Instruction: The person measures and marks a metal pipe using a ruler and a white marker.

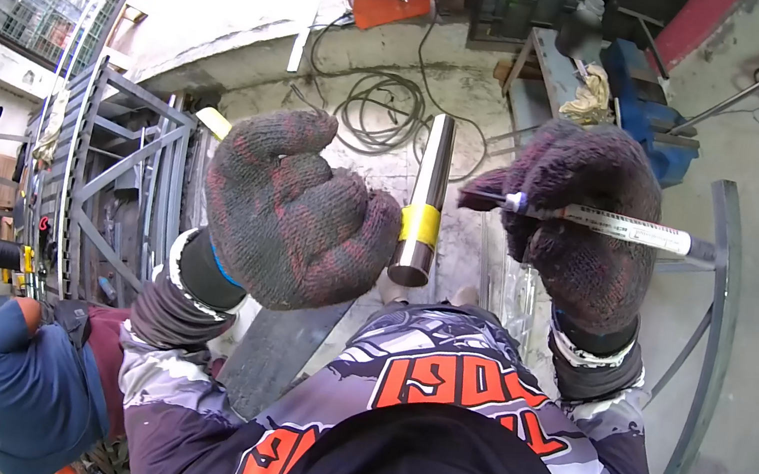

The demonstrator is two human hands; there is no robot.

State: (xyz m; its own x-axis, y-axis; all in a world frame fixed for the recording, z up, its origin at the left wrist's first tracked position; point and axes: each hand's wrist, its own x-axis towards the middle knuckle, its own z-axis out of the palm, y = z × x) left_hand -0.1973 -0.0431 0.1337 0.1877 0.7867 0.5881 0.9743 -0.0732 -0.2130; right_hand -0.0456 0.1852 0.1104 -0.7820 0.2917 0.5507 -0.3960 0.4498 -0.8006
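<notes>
Since I'm watching remotely, here's my read: R gloved hand [587, 269] has a slim, white-barrelled marker pen [627, 227] pinched, fingers curled nearly closed; its narrow dark end points at the shiny, round steel pipe w/ yellow band [435, 160], prob. so that end leads; L gloved hand [297, 212] is immediately L of pipe, fingers well curled, edge by the band, maybe to steady it; can't tell if it grips; pipe's btwn both hands, apart from R fingers; coiled black cable [383, 114] is beyond pipe.
</notes>
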